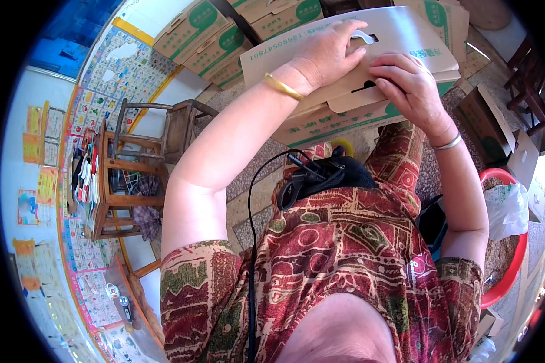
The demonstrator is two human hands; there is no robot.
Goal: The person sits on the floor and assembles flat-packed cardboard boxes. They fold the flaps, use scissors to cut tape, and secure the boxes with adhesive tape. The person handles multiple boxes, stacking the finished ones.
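Note:
A large cardboard carton [272, 60] with green print stands in front of me, its top flaps folded over. My left hand [330, 53] lies on the lid, thumb and forefinger spread apart. Beside its fingertips, a white plastic carry handle [363, 37] sticks up from a slot in the lid. My right hand [410, 91] rests on the lid's near right part, fingers loosely bent and thumb apart. A dark cut-out slot [364, 87] shows just left of its fingertips. Nothing visible is held in either hand.
More green-printed cartons [215, 45] stand behind at left. A wooden chair [178, 130] is on my left. At right, a red basin [504, 284] holds brown grainy material and a white plastic bag [505, 209]. An open carton [484, 124] lies nearby. A black cable [252, 242] runs down from my waist pouch [327, 178].

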